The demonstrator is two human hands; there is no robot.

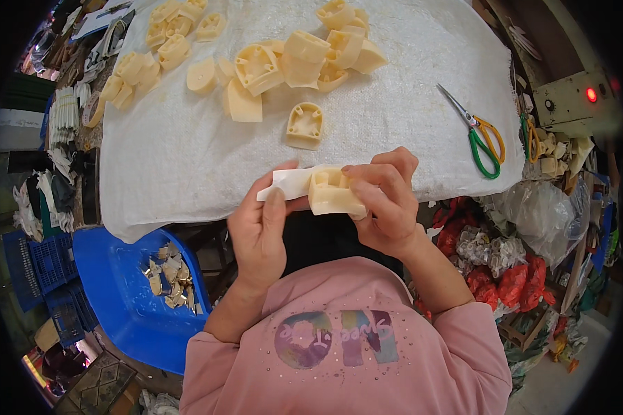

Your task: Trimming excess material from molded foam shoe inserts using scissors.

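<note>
My right hand (390,200) grips a hollow cream plastic part (333,201) with its fingertips, in front of my body at the table's near edge. Between the thumb and fingers of my left hand (259,235) is a white flat strip (292,184). One end of the strip meets the left side of the plastic part; whether it goes behind or inside cannot be made out. A similar cream part (304,126) with small inner posts lies just beyond my hands. Farther back, several more cream parts (257,68) sit in loose heaps.
A white woven sheet (408,117) covers the table. Scissors (479,131) with green and orange handles lie at the right. Below left stands a blue plastic chair (118,297) with metallic-looking scraps (173,277) on it. Clear and red bags (526,277) crowd the lower right.
</note>
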